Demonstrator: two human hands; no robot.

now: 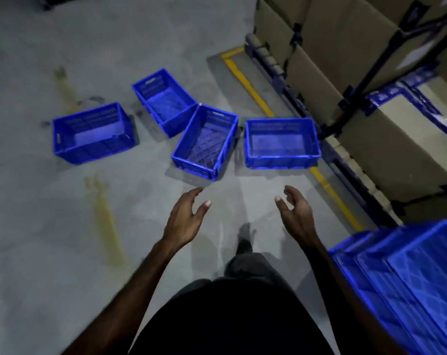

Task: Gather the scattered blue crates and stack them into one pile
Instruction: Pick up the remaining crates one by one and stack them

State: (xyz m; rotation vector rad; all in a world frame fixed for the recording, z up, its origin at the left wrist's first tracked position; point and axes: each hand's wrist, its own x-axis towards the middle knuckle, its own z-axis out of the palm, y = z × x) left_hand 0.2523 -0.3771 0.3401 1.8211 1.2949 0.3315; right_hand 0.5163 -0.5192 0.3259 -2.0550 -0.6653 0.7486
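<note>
Several empty blue crates sit scattered on the grey floor ahead: a left crate (93,134), a far crate (166,99), a middle crate (204,142) touching the far one at a corner, and a right crate (281,143). A pile of stacked blue crates (402,280) stands at the lower right. My left hand (185,217) and my right hand (295,212) are stretched forward, palms facing each other, fingers relaxed and holding nothing. Both hands hover short of the middle and right crates.
A rack with large cardboard boxes (358,73) on a dark pallet base runs along the right. A yellow floor line (253,90) borders it, passing under the right crate. My shoe (244,244) shows below the hands. Faded yellow marks cross the floor at left.
</note>
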